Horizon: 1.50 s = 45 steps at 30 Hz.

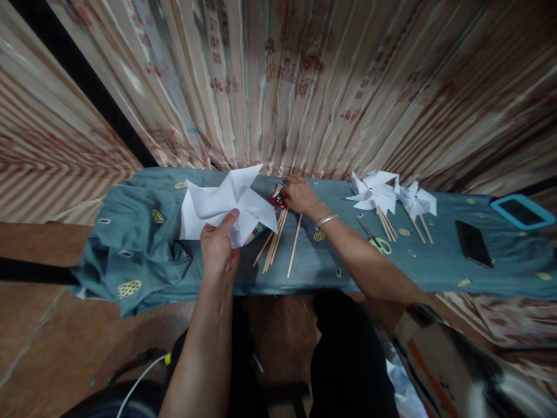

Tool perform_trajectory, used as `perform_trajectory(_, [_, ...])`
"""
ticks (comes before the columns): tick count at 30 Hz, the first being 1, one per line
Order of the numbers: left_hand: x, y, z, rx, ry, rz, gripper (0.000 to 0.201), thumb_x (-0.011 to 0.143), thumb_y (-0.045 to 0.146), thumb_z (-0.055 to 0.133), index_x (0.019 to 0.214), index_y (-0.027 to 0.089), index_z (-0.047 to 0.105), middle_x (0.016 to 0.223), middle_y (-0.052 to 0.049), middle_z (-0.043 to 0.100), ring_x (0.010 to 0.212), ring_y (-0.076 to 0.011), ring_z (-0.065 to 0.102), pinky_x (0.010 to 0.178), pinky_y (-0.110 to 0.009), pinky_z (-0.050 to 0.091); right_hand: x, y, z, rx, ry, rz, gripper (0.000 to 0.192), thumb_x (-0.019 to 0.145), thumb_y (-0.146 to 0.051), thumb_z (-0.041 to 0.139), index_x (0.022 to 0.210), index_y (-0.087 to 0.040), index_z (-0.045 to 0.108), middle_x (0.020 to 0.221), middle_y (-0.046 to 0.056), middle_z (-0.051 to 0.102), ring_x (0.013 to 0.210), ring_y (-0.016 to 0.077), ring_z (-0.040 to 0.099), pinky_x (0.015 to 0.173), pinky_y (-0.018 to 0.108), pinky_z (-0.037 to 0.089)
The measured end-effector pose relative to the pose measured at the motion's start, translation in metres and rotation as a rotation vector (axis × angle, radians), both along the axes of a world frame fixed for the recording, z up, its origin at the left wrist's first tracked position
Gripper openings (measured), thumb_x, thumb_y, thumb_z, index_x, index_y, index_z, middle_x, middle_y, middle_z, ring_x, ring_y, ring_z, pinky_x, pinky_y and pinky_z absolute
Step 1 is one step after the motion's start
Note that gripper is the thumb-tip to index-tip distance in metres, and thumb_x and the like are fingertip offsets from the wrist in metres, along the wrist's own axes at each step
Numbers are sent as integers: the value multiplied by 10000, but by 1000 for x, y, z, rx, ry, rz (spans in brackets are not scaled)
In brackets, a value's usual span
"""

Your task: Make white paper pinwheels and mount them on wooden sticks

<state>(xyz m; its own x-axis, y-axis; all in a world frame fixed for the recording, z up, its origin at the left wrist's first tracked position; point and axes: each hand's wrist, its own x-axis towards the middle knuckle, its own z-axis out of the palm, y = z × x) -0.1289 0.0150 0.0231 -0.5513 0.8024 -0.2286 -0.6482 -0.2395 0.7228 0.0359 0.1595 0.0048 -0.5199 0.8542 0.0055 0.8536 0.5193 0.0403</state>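
Note:
My left hand (220,241) is closed on a white paper pinwheel (243,200), its thumb pressed near the folded centre. White paper (190,217) lies under and beside the pinwheel. My right hand (299,194) is at a small red box (277,196) with tiny shiny pieces in it. Its fingers are bent at the box, and whatever they may pinch is too small to make out. Several thin wooden sticks (275,247) lie just below the box, and one stick (294,247) lies apart from them. A green packet (258,231) shows partly beneath the pinwheel.
On the right lie pinwheels on sticks (375,191), another pinwheel group (416,200), scissors with green handles (379,245), a black phone (474,244) and a blue-framed tablet (522,211). Green cloth (143,232) covers the narrow table, bunched at left. A curtain (278,87) hangs behind.

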Motion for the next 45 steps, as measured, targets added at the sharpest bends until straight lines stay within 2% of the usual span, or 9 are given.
perform_trajectory(3, [1, -1, 1, -10, -2, -10, 288, 510, 110, 783, 783, 127, 694, 734, -30, 750, 795, -227, 736, 856, -360, 583, -1, 1, 0, -30, 2, 10, 246, 817, -138, 569, 987, -97, 741, 1179, 187, 627, 1236, 302, 488, 1035, 399, 388])
perform_trajectory(7, [1, -2, 0, -24, -8, -13, 317, 472, 129, 810, 766, 126, 692, 718, -29, 746, 758, -231, 733, 848, -373, 586, -4, 2, -4, -44, 20, 24, 245, 832, -152, 578, 1012, -111, 739, 1187, 175, 626, 1210, 285, 513, 1023, 381, 401])
perform_trajectory(12, [1, -2, -2, -26, 2, -34, 362, 460, 153, 834, 794, 133, 698, 738, -34, 750, 819, -246, 735, 857, -368, 578, -5, 5, -9, -61, 46, 13, 214, 820, -133, 597, 970, -121, 749, 1154, 155, 658, 1195, 256, 541, 1016, 344, 414])
perform_trajectory(19, [5, -1, -3, -9, 5, -48, 369, 431, 172, 847, 770, 135, 705, 729, -39, 752, 771, -240, 733, 828, -367, 581, -8, 8, -15, -61, 100, -4, 213, 822, -108, 571, 942, -98, 746, 1078, 162, 697, 1131, 249, 586, 997, 328, 429])
perform_trajectory(26, [7, -1, -5, -17, -2, -73, 376, 423, 187, 865, 758, 134, 704, 698, -31, 745, 700, -218, 725, 792, -350, 585, -9, 11, -22, -66, 142, -33, 207, 821, -128, 572, 923, -127, 752, 992, 113, 729, 1095, 231, 608, 985, 319, 436])
perform_trajectory(33, [9, -1, -4, -23, 3, -69, 372, 418, 185, 860, 751, 140, 700, 707, -28, 746, 719, -223, 727, 775, -343, 587, -12, 7, -21, -45, 155, -64, 236, 841, -137, 521, 916, -114, 743, 1077, 142, 702, 1030, 225, 621, 943, 302, 457])
perform_trajectory(40, [10, -2, -3, -30, 15, -81, 379, 431, 195, 851, 775, 143, 702, 734, -36, 751, 761, -236, 730, 798, -358, 583, -13, 3, -20, -8, 158, -27, 248, 855, -118, 504, 970, -87, 721, 1132, 180, 668, 1140, 257, 570, 1021, 330, 414])
perform_trajectory(45, [11, -1, -5, -23, 6, -78, 367, 431, 178, 858, 759, 130, 700, 718, -37, 746, 739, -231, 728, 796, -357, 582, -10, 2, -20, 6, 164, -13, 269, 862, -109, 478, 982, -78, 717, 1099, 179, 670, 1107, 247, 582, 1038, 331, 401])
